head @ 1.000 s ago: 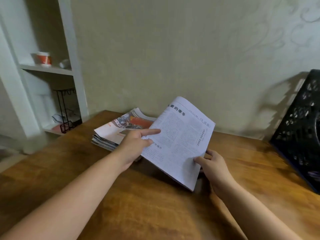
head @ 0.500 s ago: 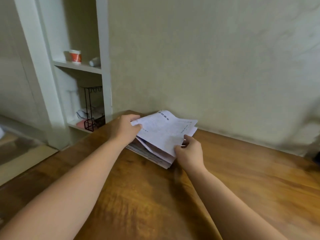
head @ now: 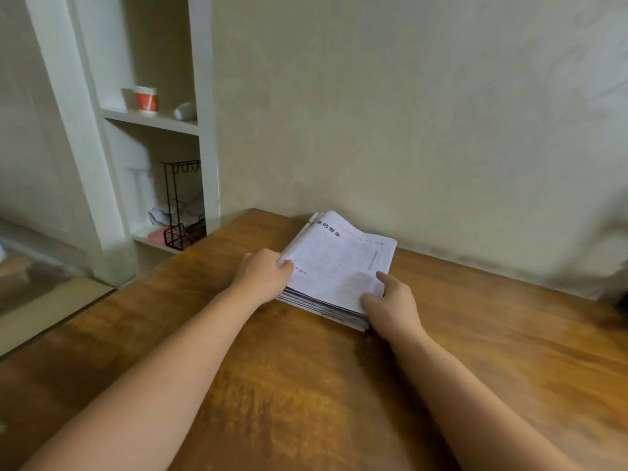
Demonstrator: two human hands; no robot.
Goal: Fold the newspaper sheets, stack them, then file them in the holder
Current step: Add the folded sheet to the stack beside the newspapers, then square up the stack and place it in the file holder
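Observation:
A stack of folded newspapers (head: 339, 263) lies flat on the wooden table (head: 306, 385), close to the wall. Its top sheet is white with black print. My left hand (head: 263, 275) grips the stack's left edge, fingers curled around it. At the front right corner, my right hand (head: 390, 300) holds the stack, thumb on the top sheet and fingers along the side. The holder is out of view.
A white shelf unit (head: 149, 120) stands to the left with a red-and-white cup (head: 145, 100) on it and a black wire rack (head: 181, 205) below. The cream wall (head: 407, 113) runs behind the table. A dark shape shows at the right edge (head: 620, 300).
The folded sheet that both hands held up a second ago now lies flat on top of the stack. The view has swung left, so the black holder left the frame.

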